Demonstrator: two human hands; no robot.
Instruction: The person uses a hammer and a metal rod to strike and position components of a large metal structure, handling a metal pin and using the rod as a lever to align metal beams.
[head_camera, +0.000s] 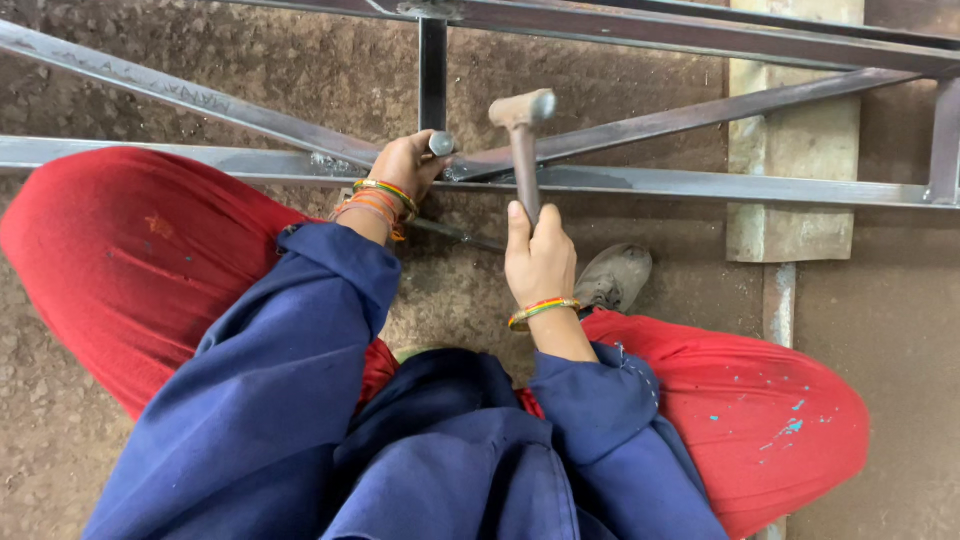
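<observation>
One hammer, one chisel, one metal frame, one shoe, two hands, two wooden blocks.

Left hand fisted in a tight grip, right hand likewise, both forearms extended forward.

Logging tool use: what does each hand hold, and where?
Right hand grips the hammer low on its handle. Left hand holds a short metal rod near its top end.
</observation>
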